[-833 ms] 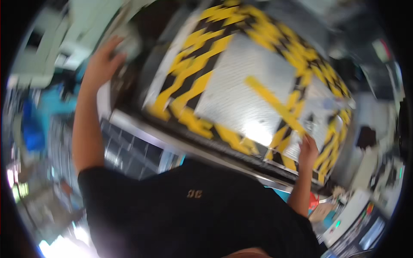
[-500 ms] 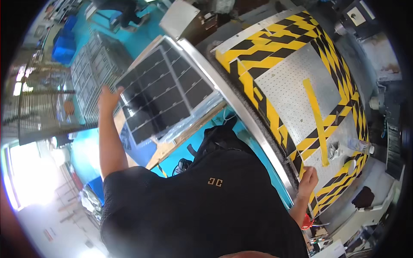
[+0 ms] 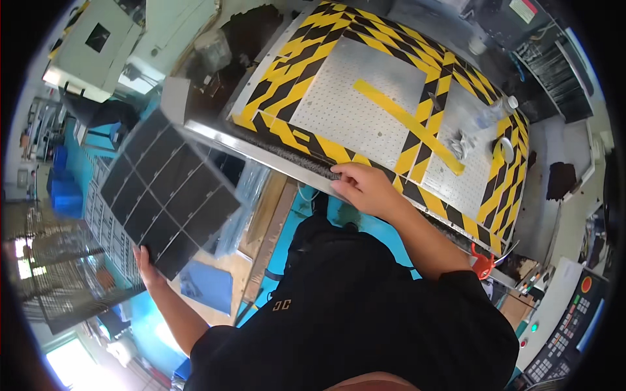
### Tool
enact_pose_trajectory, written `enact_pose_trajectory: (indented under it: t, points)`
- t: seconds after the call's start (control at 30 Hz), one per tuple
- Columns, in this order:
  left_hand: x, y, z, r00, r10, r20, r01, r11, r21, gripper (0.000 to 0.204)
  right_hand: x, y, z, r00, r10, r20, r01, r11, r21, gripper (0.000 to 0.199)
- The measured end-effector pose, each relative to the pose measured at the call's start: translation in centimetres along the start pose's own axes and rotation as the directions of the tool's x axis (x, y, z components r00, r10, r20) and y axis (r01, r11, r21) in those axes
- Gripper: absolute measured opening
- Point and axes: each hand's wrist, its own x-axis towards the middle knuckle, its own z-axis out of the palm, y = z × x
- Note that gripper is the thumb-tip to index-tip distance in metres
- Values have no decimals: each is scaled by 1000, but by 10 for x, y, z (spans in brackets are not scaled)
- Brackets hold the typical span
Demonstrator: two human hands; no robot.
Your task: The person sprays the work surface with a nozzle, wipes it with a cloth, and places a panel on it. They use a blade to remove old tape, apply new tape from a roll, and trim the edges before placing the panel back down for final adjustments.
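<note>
My left hand [image 3: 147, 266] grips the near corner of a dark solar panel [image 3: 166, 192] made of several square cells, held tilted off to my left above the floor. My right hand [image 3: 362, 187] rests on the brushed front edge of a perforated metal work table [image 3: 352, 111] bordered with yellow and black hazard stripes. A yellow tape strip [image 3: 407, 126] runs diagonally across the table top. My black shirt fills the lower middle of the view.
A roll of yellow tape [image 3: 501, 150] and crumpled plastic [image 3: 460, 144] lie at the table's right side. A stack of panels [image 3: 107, 221] lies on the blue floor at left, beside a wooden pallet [image 3: 261, 228]. A control panel [image 3: 566, 329] stands at lower right.
My left hand has lifted the dark panel off the stack and swung it closer to the table. My right hand has moved from the table's right corner to its front edge.
</note>
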Motion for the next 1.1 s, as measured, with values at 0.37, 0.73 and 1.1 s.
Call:
enact_pose_trajectory:
  t: [0.37,0.73,1.1]
  points:
    - [204,-91,387,586,-531,612,33,770,637,57,28,37,-70,812,485,-325,-18,577,817,32]
    - [272,-182,501,523,-584,621,-575,295,763,61,39,95,-93,691,630,-353,-221,649,728,37]
    - [261,-175,502,509,-576,640,-657,221,721,60,33,120,-90,695,659,-289,-296,628,720,39]
